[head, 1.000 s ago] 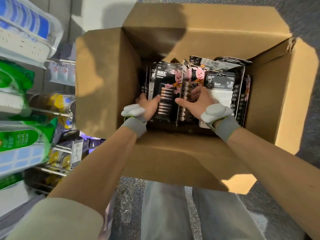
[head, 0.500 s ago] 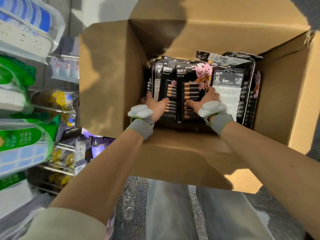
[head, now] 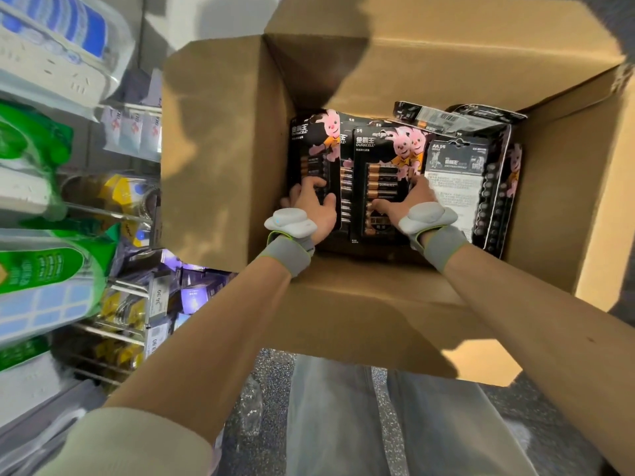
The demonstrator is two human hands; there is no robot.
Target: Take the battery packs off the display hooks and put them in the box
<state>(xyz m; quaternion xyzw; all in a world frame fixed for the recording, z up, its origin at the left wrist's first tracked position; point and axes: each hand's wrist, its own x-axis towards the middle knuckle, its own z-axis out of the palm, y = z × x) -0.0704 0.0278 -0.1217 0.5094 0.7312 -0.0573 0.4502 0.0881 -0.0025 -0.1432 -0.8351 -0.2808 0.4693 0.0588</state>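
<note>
Corrugated cardboard box [head: 220,159], centre frame: glossy black blister battery packs [head: 374,156] span its width, leaving little free room. Left hand [head: 311,209], right hand [head: 407,204]: each grip holds a pack's side.

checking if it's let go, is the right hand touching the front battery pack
Touching. Head view: the right hand lays its thumb across the front battery pack, fingers curled over its edge. The left hand holds the left pack.

Box [head: 220,149]: plain brown cardboard.
Battery packs [head: 378,156]: black cards, pink rabbit, copper-and-black cells.
Wristbands [head: 285,252]: grey, green-edged.
Trousers [head: 343,407]: pale grey-blue.
Floor [head: 271,389]: dark, speckled.
Shelf packets [head: 41,269], left of frame: green, white, blue.
</note>
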